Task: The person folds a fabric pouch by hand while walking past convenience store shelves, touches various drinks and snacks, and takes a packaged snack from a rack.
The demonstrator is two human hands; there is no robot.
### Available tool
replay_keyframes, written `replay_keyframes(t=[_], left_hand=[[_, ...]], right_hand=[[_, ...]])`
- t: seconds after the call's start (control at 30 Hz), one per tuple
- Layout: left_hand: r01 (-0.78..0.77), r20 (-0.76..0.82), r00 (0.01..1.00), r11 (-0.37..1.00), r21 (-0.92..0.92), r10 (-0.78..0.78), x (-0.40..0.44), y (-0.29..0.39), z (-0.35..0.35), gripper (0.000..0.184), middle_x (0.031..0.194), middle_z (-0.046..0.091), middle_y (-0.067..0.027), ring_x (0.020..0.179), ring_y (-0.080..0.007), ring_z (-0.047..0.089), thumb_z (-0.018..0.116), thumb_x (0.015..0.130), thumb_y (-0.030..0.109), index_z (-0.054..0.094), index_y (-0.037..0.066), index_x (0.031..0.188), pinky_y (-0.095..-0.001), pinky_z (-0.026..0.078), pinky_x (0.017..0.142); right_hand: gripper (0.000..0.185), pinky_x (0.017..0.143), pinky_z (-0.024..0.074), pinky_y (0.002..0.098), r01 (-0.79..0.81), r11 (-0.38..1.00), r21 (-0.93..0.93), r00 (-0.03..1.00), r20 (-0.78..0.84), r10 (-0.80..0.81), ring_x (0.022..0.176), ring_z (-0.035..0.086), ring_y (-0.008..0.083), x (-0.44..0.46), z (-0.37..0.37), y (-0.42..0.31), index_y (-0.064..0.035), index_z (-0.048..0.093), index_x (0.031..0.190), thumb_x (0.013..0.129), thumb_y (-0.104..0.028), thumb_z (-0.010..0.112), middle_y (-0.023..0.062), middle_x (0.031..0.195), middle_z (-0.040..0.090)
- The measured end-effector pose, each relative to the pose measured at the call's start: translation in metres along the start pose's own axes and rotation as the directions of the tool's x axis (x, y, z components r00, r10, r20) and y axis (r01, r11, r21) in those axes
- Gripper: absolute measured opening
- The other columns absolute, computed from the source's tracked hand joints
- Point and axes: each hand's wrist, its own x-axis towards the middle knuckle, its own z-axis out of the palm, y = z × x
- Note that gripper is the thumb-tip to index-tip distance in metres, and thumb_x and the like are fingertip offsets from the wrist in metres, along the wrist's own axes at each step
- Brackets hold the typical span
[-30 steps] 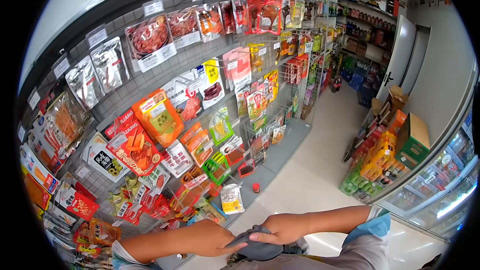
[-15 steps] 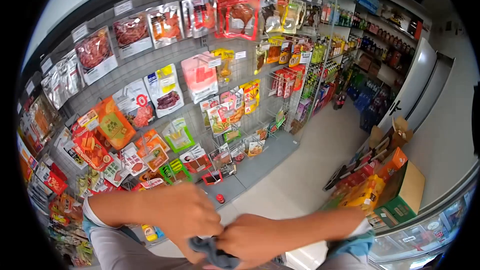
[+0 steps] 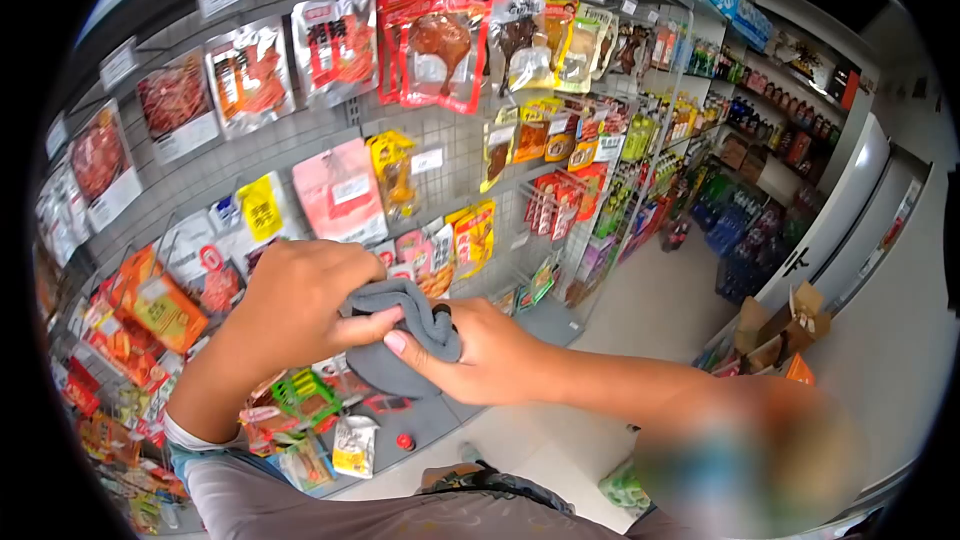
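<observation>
A grey cloth [image 3: 385, 365] is bunched and folded between my two hands, in front of the snack rack. My left hand [image 3: 305, 290] grips its left side, with the thumb pressed on the upper fold. From the other side, my right hand [image 3: 490, 350] closes round the cloth's right end, thumb across the front. The two thumb tips are close together at the middle. Part of the cloth hangs below the thumbs. Behind my hands hang a pink snack pack [image 3: 340, 190] and an orange snack pack [image 3: 160, 300], partly hooked on the wire rack.
Red packs of meat [image 3: 440, 45] hang along the upper row under price tags. On the grey base shelf [image 3: 440, 425] stands a small red-capped item [image 3: 405, 442]. Bottle shelves [image 3: 780, 70] line the back right. An open cardboard box [image 3: 790, 325] sits beside the white door [image 3: 840, 200].
My hands have risen from low in front of my body to the middle of the view, bringing the grey cloth up. The view has shifted closer to the rack.
</observation>
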Motion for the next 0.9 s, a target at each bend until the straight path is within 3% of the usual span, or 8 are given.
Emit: replay_keyframes(t=[0.13,0.27,0.37,0.5,0.63,0.7,0.73,0.9], left_hand=[[0.030,-0.193,0.981,0.996,0.082,-0.014,0.037,-0.036,0.036,0.032,0.079,0.065,-0.0064,0.067,-0.0256,0.064,0.083,0.072,0.026,0.066,0.009,0.092,-0.0368,0.049,0.057],[-0.040,-0.211,0.977,0.994,-0.102,0.018,0.071,-0.045,0.107,0.025,0.076,0.062,-0.0034,0.061,-0.0202,0.061,0.082,0.073,0.019,0.065,0.010,0.089,-0.0339,0.047,0.053],[0.033,-0.179,0.980,0.952,-0.304,-0.091,0.106,-0.055,0.175,0.019,0.076,0.063,-0.0039,0.059,-0.0202,0.061,0.080,0.076,0.018,0.066,0.010,0.087,-0.0347,0.047,0.051],[0.423,0.031,0.890,0.799,-0.428,-0.454,0.155,-0.072,0.276,0.015,0.083,0.068,-0.0068,0.069,-0.0209,0.066,0.075,0.081,0.012,0.066,0.008,0.092,-0.0318,0.052,0.060],[0.620,-0.028,0.713,0.649,-0.442,-0.700,0.207,-0.110,0.374,0.021,0.091,0.070,-0.0095,0.075,-0.0176,0.067,0.075,0.086,0.015,0.065,0.005,0.101,-0.0310,0.051,0.059],[0.762,-0.102,0.530,0.525,-0.379,-0.842,0.233,-0.138,0.415,0.045,0.110,0.070,-0.0146,0.095,-0.0179,0.069,0.078,0.087,0.018,0.057,0.002,0.123,-0.0319,0.055,0.071],[0.782,-0.124,0.502,0.510,-0.357,-0.856,0.249,-0.155,0.430,0.045,0.110,0.070,-0.0146,0.095,-0.0179,0.069,0.078,0.087,0.018,0.057,0.002,0.123,-0.0319,0.055,0.071],[0.766,-0.164,0.432,0.456,-0.453,-0.887,0.245,-0.243,0.525,0.092,0.136,0.059,-0.0243,0.116,-0.0308,0.066,0.086,0.082,0.032,0.032,0.001,0.148,-0.0406,0.055,0.091]], right_hand=[[0.048,0.094,0.0507,0.0407,0.059,0.975,-0.214,0.996,-0.055,-0.072,0.114,0.064,0.0337,0.034,-0.070,0.054,-0.0011,0.056,0.130,0.084,-0.008,0.068,0.0197,0.128,0.062],[0.049,0.104,0.0475,0.0423,0.132,0.990,-0.047,0.956,-0.257,-0.140,0.117,0.064,0.0320,0.022,-0.125,0.135,-0.0027,0.060,0.127,0.078,-0.001,0.061,0.0191,0.131,0.063],[0.023,0.089,0.0514,0.0440,0.459,0.887,0.049,0.729,-0.591,-0.344,0.099,0.065,0.0311,0.011,-0.157,0.227,-0.0007,0.060,0.105,0.085,-0.011,0.065,0.0166,0.104,0.065],[0.028,0.060,0.0445,0.0371,0.435,0.824,0.364,0.560,-0.825,0.070,0.063,0.053,0.0223,-0.018,-0.196,0.297,-0.0042,0.054,0.090,0.099,-0.030,0.059,0.0118,0.075,0.055],[0.057,0.063,0.0410,0.0386,0.464,0.586,0.664,0.680,-0.691,0.245,0.062,0.049,0.0214,-0.038,-0.251,0.367,0.0000,0.052,0.088,0.096,-0.056,0.056,0.0121,0.070,0.052],[0.071,0.061,0.0381,0.0402,0.506,0.300,0.808,0.827,-0.554,0.098,0.062,0.047,0.0217,-0.012,-0.284,0.383,0.0004,0.053,0.086,0.102,-0.064,0.028,0.0117,0.067,0.051],[0.084,0.063,0.0390,0.0422,0.410,0.274,0.870,0.892,-0.445,0.077,0.062,0.047,0.0236,0.003,-0.301,0.389,-0.0003,0.054,0.075,0.102,-0.065,0.008,0.0121,0.067,0.051],[0.084,0.071,0.0426,0.0417,0.221,0.162,0.962,0.963,-0.188,-0.194,0.065,0.050,0.0272,0.029,-0.345,0.458,-0.0027,0.054,0.059,0.105,-0.055,0.006,0.0127,0.070,0.053]])
